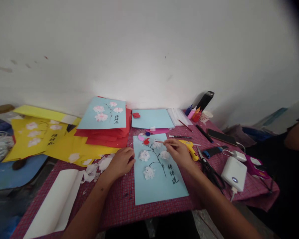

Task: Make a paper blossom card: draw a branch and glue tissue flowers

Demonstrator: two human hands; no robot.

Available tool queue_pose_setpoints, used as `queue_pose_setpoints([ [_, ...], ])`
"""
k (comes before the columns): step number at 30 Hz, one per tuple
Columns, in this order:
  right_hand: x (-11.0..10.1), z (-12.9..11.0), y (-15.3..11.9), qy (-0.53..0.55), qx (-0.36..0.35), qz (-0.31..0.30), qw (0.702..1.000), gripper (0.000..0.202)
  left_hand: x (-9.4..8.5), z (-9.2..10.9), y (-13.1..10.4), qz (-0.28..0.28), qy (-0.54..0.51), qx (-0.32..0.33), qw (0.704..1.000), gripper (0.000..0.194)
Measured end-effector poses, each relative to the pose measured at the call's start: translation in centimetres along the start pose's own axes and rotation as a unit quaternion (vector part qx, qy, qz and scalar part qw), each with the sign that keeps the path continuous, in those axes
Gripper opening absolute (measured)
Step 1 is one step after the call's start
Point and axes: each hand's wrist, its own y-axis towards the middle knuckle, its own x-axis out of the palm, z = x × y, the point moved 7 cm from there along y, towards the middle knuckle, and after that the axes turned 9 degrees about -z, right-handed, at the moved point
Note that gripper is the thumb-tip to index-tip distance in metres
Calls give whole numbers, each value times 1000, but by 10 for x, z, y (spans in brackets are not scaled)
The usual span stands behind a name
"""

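Note:
A thin paintbrush [168,143] is pinched in my right hand [178,152], its tip at the uppermost white paper flower [156,144]. That flower sits on a light blue sheet [159,196] with a drawn dark branch and black handwritten characters. Other ruffled white flowers [149,172] on the sheet carry small dark specks. My left hand [124,161] rests on the table by the sheet's left edge, fingers curled in, with nothing visible in them. Small paint spots or caps lie at the sheet's top: red [146,141], pink [141,137] and blue [148,133].
Left: finished-looking blue card [102,114] on red sheets, yellow sheets [62,146], white scraps [91,173], folded white paper [53,202]. Right: yellow glue gun [193,151], scissors [211,172], box cutter [213,151], phone [221,136], power bank [234,173], paint bottles [196,114], black flask [205,99]. A person sits far right.

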Motion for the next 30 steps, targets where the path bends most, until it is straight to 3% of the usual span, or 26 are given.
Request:
queue_pose_setpoints([
  [4,20,21,54,21,30,3,999,21,-1,0,-1,8,-9,-6,1000,3],
  [9,39,32,82,23,35,-5,999,22,0,-1,-2,8,-9,-13,1000,2],
  [17,54,39,86,41,37,-13,998,24,0,-1,-2,1,-9,-11,1000,2],
  [30,45,44,79,46,39,9,998,23,1,-2,-2,3,-9,-13,1000,3],
])
